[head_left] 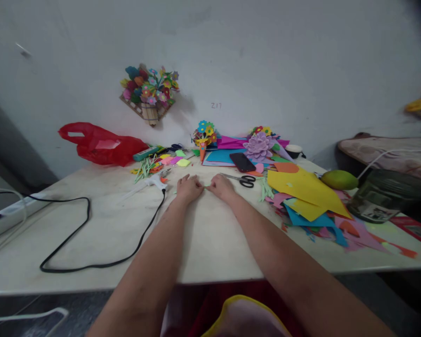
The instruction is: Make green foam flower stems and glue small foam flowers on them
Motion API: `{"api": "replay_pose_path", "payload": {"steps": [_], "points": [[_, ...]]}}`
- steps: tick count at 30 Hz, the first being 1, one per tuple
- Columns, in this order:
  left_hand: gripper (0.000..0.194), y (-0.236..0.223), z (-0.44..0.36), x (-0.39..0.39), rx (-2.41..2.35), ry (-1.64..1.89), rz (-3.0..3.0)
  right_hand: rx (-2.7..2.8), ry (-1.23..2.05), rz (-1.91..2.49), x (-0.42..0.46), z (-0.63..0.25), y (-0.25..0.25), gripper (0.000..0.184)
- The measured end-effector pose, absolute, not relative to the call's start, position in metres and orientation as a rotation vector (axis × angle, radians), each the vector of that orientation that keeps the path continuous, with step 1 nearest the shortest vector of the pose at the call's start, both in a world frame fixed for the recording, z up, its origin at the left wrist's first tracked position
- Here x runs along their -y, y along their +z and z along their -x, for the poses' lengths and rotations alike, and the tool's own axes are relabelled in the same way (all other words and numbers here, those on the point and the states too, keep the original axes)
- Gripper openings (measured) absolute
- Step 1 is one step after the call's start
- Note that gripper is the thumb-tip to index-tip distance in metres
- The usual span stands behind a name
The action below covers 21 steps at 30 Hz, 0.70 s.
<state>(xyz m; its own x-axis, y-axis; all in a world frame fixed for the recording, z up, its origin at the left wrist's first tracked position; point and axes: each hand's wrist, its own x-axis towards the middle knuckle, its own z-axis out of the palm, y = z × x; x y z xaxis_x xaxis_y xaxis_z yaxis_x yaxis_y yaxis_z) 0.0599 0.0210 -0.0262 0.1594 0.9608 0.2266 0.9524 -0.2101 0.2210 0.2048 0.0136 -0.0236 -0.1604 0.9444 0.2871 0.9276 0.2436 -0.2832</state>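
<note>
Table [217, 243] is holding scraps [298, 187]; left hand [190, 188] and right hand [222, 188] are pinching a green strip [206, 186], probably risking tearing from overpulling.

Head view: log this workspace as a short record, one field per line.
Surface: pale table
Left hand: fingertips beside a small green piece
Right hand: fingertips at the same piece; exact grip too small to tell
Left of hands: white glue gun, black cord attached
Beyond right hand: scissors, then phone
Right side: yellow sheet over other scraps; green fruit near a jar
Back left: red bag
On wall: colourful flowers
</note>
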Motion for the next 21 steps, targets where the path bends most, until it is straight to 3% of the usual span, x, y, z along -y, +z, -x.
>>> {"api": "replay_pose_path", "payload": {"steps": [12, 21], "points": [[0.03, -0.0211, -0.0584, -0.0146, -2.069, 0.501, -2.338, 2.084, -0.004, 1.85, -0.0148, -0.2029, -0.0206, 0.033], [0.024, -0.0206, -0.0615, -0.0123, -2.065, 0.571, -2.497, 2.057, 0.04, 1.862, -0.0158, -0.2019, -0.0192, 0.031]]}}
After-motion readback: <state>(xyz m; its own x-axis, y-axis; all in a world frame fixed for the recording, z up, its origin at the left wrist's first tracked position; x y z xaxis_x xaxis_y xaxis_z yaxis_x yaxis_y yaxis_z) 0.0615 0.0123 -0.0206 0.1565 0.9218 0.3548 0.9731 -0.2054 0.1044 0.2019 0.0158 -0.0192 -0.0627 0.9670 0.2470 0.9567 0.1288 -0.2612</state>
